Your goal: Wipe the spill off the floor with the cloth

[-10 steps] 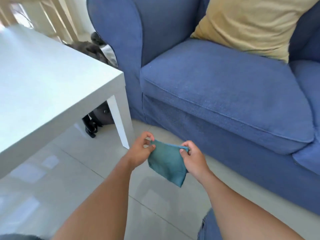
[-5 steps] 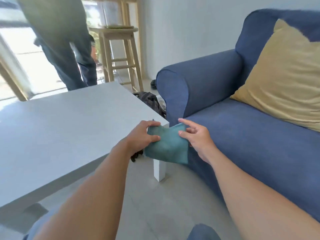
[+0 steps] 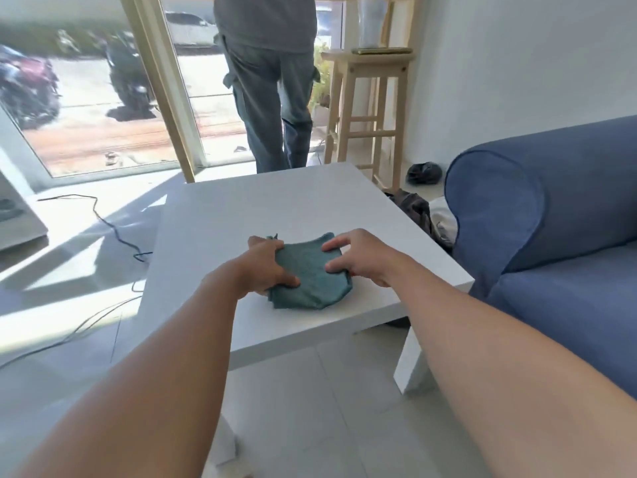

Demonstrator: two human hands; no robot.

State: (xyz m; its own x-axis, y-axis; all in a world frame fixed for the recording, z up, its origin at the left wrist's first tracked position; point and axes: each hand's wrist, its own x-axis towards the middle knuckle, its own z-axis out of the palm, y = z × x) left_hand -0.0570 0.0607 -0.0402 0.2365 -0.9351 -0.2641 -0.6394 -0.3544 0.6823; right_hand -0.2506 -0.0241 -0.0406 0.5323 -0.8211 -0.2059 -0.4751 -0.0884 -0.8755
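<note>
The folded cloth [image 3: 310, 272] sits on the white tabletop [image 3: 275, 208]; the left hand [image 3: 265, 267] grips its edge, the right hand [image 3: 358, 258] rests spread fingers on it. Looks like setting down; no spill visible on the floor [image 3: 327, 408]

cloth [image 3: 312, 274] teal, plain. table [image 3: 262, 208] white. sofa [image 3: 558, 236] blue, right of frame. stool [image 3: 367, 108] pale wood, upper centre. floor [image 3: 310, 408] light grey tile.

Both hands [image 3: 312, 263] rest on the folded cloth [image 3: 309, 272] atop the white table [image 3: 275, 208].
</note>
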